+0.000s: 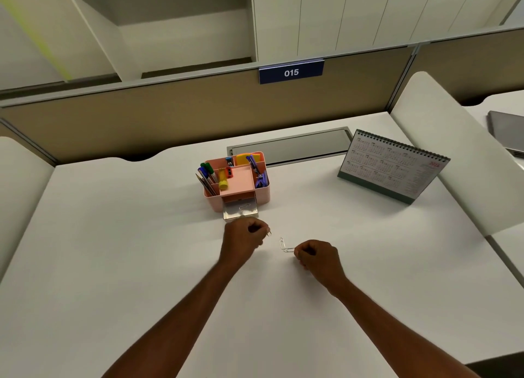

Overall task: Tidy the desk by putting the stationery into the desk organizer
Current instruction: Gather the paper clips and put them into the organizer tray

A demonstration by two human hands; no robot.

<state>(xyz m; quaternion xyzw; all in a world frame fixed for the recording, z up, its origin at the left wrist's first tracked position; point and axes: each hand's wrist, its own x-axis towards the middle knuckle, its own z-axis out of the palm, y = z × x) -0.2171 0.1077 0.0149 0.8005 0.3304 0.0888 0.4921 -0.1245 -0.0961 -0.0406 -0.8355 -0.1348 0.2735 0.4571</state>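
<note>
A pink desk organizer (262, 192) stands mid-desk, holding pens, pencils, a yellow highlighter, sticky notes and a purple stapler. Its small clear drawer (240, 210) is pulled out at the front with a paper clip inside. My left hand (244, 239) is curled just in front of the drawer, pinching a small paper clip at its fingertips. My right hand (317, 257) is curled on the desk, its fingertips on one of the two silver paper clips (285, 246) that lie between the hands.
A spiral desk calendar (392, 166) stands at the right. A grey cable hatch (292, 146) is set into the white desk (141, 250) behind the organizer. A beige partition with a blue "015" sign (291, 72) closes the back. A laptop (507, 131) lies on the neighbouring desk.
</note>
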